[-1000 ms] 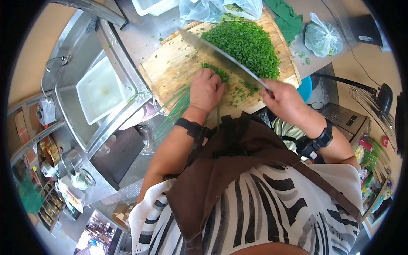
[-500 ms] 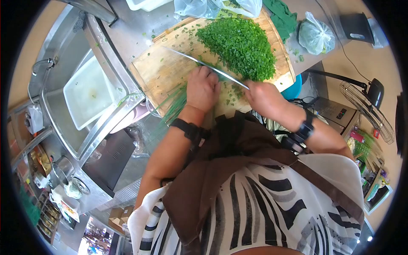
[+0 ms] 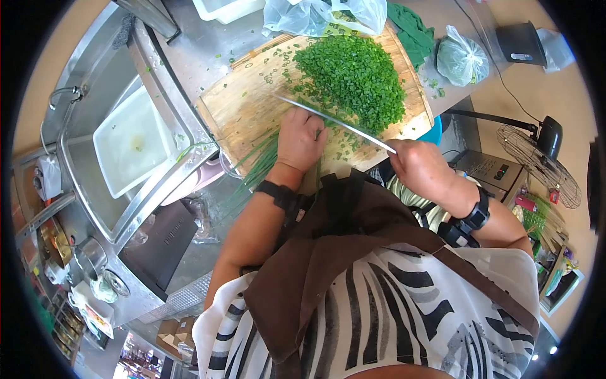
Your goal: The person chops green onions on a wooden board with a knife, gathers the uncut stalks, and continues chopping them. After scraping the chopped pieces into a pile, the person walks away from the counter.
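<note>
Left hand (image 3: 302,140), grip closed over long green stems (image 3: 262,158), pressing them on the wooden board (image 3: 237,104), near side. Right hand (image 3: 424,165), grip closed round the knife's (image 3: 341,124) handle end; blade slants far-left, beside left fingers. Chopped green pile (image 3: 356,79) at board's far right.

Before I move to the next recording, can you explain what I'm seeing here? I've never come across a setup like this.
There's no machine here. Every picture comes from one camera worn on a person's head, looking forward and down, so both bare hands are the wearer's own. The left hand holds long green stalks against a wooden board. The right hand has its grip on a large knife, its blade slanting over the board. Also on the board is a big heap of chopped greens. To the left is a metal sink with a white tub inside.
</note>
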